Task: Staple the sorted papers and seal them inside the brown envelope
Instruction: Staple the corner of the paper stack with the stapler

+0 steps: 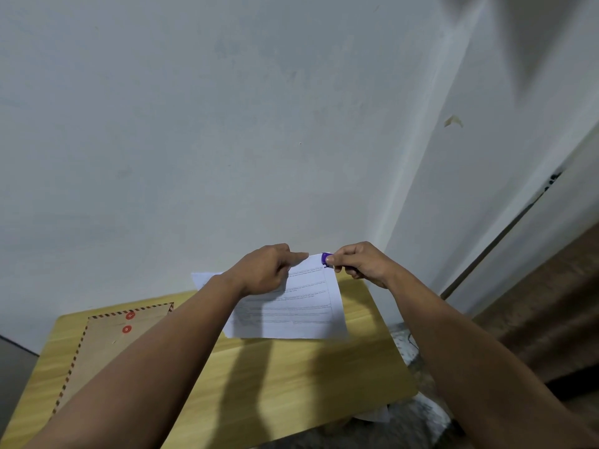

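White printed papers (288,306) held tilted above the wooden table (291,377), left hand (262,270) pinching their top edge, right hand (359,262) gripping a purple stapler (325,259) at the corner; brown envelope (107,345) flat at left.

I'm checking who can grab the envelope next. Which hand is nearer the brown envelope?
Left. The left hand holds the papers just right of the brown envelope; the right hand, gripping the purple stapler, is farther right.
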Demonstrator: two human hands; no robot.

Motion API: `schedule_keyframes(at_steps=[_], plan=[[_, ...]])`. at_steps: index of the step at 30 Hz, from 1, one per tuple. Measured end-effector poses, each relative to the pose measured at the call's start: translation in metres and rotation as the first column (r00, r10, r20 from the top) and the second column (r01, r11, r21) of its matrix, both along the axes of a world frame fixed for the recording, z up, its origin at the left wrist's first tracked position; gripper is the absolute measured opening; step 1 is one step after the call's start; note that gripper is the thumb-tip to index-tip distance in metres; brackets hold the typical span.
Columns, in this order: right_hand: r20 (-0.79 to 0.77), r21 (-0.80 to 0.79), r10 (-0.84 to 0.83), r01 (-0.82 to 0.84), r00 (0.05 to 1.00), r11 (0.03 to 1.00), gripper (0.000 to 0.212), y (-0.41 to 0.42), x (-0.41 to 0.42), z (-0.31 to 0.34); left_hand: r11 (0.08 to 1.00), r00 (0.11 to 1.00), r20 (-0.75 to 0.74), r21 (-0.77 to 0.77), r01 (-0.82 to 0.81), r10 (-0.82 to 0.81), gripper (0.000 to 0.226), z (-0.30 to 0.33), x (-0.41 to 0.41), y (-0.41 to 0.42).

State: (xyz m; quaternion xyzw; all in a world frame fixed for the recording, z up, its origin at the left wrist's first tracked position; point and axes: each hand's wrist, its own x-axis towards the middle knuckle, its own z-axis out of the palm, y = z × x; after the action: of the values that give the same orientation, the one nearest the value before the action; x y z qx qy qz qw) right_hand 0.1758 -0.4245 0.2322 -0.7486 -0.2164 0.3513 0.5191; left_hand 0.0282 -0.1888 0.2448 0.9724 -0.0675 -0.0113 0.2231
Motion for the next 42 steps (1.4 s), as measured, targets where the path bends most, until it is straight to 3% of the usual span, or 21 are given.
schedule_keyframes(at_steps=[10, 19, 21, 25, 28, 32, 36, 42], plan=[[0.046, 0.011, -0.001, 0.0, 0.999, 1.0, 0.025, 0.001, -0.001, -0.01, 1.0, 0.999, -0.043, 0.007, 0.001, -0.001, 0.064, -0.014, 0.003, 0.001], [-0.016, -0.105, 0.172, -0.173, 0.985, 0.979, 0.034, 0.01, 0.001, -0.009, 0.999, 0.996, -0.086, 0.029, -0.015, 0.018, 0.056, -0.022, 0.007, 0.007], [-0.005, -0.085, 0.179, -0.178, 0.984, 0.98, 0.028, 0.012, 0.0, -0.006, 1.0, 0.997, -0.079, -0.009, -0.012, 0.012, 0.058, -0.021, 0.007, 0.007], [0.064, -0.045, 0.153, -0.15, 0.986, 0.988, 0.035, 0.02, -0.003, -0.009, 0.994, 0.997, -0.053, -0.093, -0.061, 0.056, 0.059, -0.02, 0.01, 0.01], [0.022, -0.043, 0.154, -0.153, 0.988, 0.987, 0.042, 0.02, -0.002, -0.01, 0.997, 0.994, -0.094, -0.049, -0.057, 0.052, 0.056, -0.023, 0.011, 0.015], [-0.004, -0.072, 0.193, -0.193, 0.981, 0.979, 0.028, 0.021, 0.0, -0.01, 0.997, 0.992, -0.114, -0.056, -0.055, 0.049, 0.057, -0.03, 0.01, 0.018], [-0.037, -0.091, 0.215, -0.218, 0.976, 0.972, 0.03, 0.021, 0.004, -0.021, 0.997, 0.988, -0.15, -0.059, -0.054, 0.044, 0.059, -0.043, 0.01, 0.017], [-0.166, -0.092, 0.194, -0.211, 0.967, 0.973, 0.03, 0.02, 0.011, -0.061, 0.985, 0.977, -0.207, -0.151, -0.085, 0.052, 0.057, -0.081, 0.012, 0.016]])
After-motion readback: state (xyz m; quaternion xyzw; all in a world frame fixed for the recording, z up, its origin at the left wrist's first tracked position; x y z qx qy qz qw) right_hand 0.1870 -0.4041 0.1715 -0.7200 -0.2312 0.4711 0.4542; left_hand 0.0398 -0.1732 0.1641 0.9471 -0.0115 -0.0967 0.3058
